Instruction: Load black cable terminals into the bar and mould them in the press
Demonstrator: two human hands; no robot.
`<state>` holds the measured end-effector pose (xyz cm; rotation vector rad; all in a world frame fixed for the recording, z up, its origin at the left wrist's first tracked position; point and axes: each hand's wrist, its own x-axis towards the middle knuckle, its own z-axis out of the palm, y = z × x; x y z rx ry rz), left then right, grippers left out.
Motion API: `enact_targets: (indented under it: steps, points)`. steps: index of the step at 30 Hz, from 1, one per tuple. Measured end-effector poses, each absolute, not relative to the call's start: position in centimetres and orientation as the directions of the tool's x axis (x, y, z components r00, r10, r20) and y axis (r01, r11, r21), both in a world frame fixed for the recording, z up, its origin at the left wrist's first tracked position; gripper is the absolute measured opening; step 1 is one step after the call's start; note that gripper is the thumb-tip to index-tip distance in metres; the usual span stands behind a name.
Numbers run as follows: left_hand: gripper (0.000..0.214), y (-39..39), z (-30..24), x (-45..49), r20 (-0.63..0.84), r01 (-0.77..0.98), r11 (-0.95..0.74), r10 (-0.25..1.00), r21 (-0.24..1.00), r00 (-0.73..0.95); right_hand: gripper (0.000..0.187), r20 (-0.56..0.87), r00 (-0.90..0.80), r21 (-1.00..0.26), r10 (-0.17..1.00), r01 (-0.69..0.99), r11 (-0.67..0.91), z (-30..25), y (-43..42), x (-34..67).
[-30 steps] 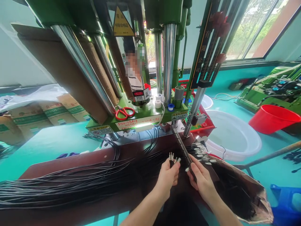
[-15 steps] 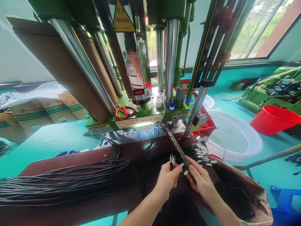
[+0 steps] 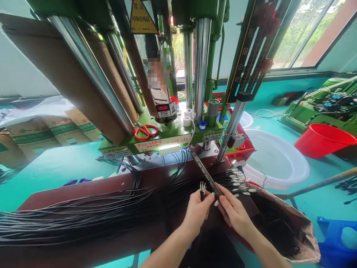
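Observation:
Several black cables with metal connector ends point(image 3: 203, 188) are pinched in my left hand point(image 3: 196, 210), their tips pointing up. My right hand point(image 3: 232, 208) is closed around the near end of a long, narrow metal bar with slots point(image 3: 205, 173), which slants away toward the press. The thumb and fingertips of my left hand meet the bar's near end, where a small silvery connector point(image 3: 216, 203) shows. Beneath both hands runs a thick bundle of black cables point(image 3: 111, 212), its connector ends point(image 3: 238, 180) fanned out at the right.
A green press point(image 3: 173, 136) with chrome columns stands behind the brown table point(image 3: 69, 191). Red-handled scissors point(image 3: 146, 132) and a white tape roll point(image 3: 187, 121) lie on its plate. To the right are a lined box point(image 3: 309, 238), a white tub point(image 3: 292, 167) and a red bucket point(image 3: 325, 141).
Both hands and the bar appear slightly further left, along with the whole scene as the camera shifts. My left thumb stays at the bar's near end, and both grips are kept.

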<state>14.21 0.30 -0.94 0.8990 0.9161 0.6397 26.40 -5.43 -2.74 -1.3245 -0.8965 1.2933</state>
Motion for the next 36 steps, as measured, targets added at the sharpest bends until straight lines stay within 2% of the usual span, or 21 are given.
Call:
enact_targets:
  steps: [4, 7, 13, 19, 24, 29, 33, 36]
  points:
    - [0.026, 0.4, -1.1, 13.4, -0.273, -0.261, 0.415, 0.854, 0.872, 0.443, 0.054, -0.253, 0.217, -0.950, 0.943, -0.241, -0.200, -2.4, -5.5, 26.4]
    - [0.025, 0.9, -1.0, 12.8, -0.279, -0.308, 0.394, 0.891, 0.866, 0.358, 0.052, -0.238, 0.229, -0.949, 0.944, -0.262, -0.176, -2.7, -5.6, 26.7]
    - [0.031, 1.4, -0.5, 13.6, -0.399, -0.178, 0.502, 0.820, 0.847, 0.411, 0.049, -0.241, 0.169, -0.945, 0.956, -0.267, -0.191, -2.8, -5.8, 26.6]
    - [0.034, 1.4, -0.4, 13.9, -0.406, -0.154, 0.501, 0.816, 0.852, 0.411, 0.055, -0.238, 0.129, -0.953, 0.963, -0.223, -0.205, -2.8, -5.9, 26.8]
    - [0.032, 1.6, -0.3, 13.6, -0.441, -0.123, 0.522, 0.805, 0.844, 0.396, 0.060, -0.200, 0.078, -0.975, 0.977, -0.110, -0.190, -2.9, -5.8, 27.1]
    - [0.029, 1.6, -0.6, 13.7, -0.422, -0.123, 0.493, 0.828, 0.861, 0.369, 0.057, -0.190, -0.062, -0.982, 0.980, -0.010, -0.191, -2.1, -5.8, 27.4]
    - [0.029, 1.2, -0.6, 13.8, -0.322, -0.195, 0.403, 0.881, 0.894, 0.346, 0.052, -0.197, 0.010, -0.974, 0.980, -0.116, -0.195, -1.7, -5.9, 27.2]
    - [0.029, 1.2, -0.3, 13.5, -0.303, -0.288, 0.383, 0.909, 0.878, 0.286, 0.053, -0.212, 0.100, -0.964, 0.972, -0.182, -0.192, -1.7, -6.2, 27.0]
